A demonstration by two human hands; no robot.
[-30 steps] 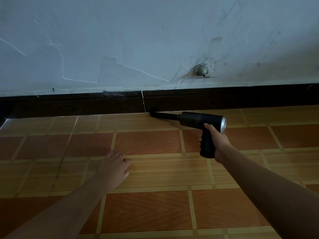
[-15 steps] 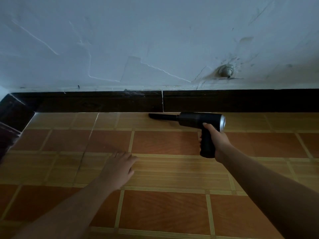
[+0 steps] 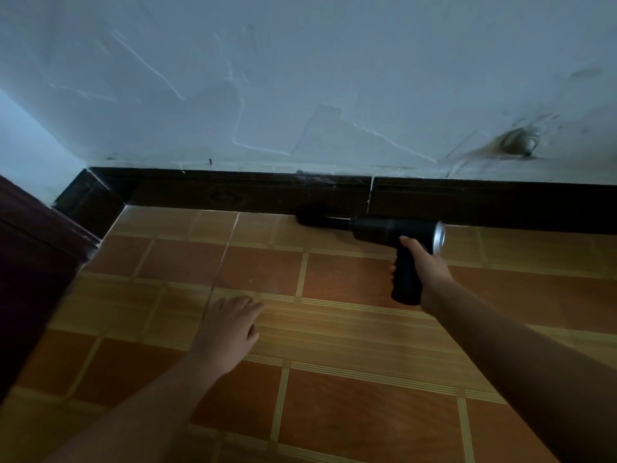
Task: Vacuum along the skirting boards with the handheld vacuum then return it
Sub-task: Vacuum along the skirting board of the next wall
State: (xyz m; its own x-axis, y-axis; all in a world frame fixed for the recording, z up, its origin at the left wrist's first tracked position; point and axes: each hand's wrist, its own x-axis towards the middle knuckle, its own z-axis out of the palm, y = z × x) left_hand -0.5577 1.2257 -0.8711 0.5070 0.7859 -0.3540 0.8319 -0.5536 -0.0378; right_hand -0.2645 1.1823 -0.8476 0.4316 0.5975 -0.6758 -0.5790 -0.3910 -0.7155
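Near: tiled floor (image 3: 367, 412), orange and tan. Left grip (image 3: 230, 332) at 7 o'clock in frame, palm down, fingers straight and apart, holding nothing. Looks braced on the floor, but contact isn't certain. Its forearm enters from 7.

Right grip (image 3: 425, 272) sits toward 2 of the left one and further out. Fingers are clamped round the pistol handle of the handheld vacuum (image 3: 394, 228), arm nearly straight, handle hanging toward 6. Right is the working hand. Left is well apart from the tool.

Key relation: the vacuum's long axis runs 3 to 9, parallel to the skirting board (image 3: 233, 192). Silver end cap at 3, nozzle brush (image 3: 310, 215) at 9, on the floor/board line and just past the vertical joint (image 3: 370, 192). The board lies at 12 of the right grip, just beside the vacuum body. Brush touching the board or just off it: blurred, cannot tell.

Judgement: mid-pass. The run left to cover lies toward 9, ending at the corner (image 3: 113, 195). The next move probably calls for a straight slide toward 9 with the axis parallel. Risk: the dark wooden panel (image 3: 30, 279) crowds that corner.

Far: cracked white wall (image 3: 300, 78), with a stained fitting (image 3: 524, 143) at 2.
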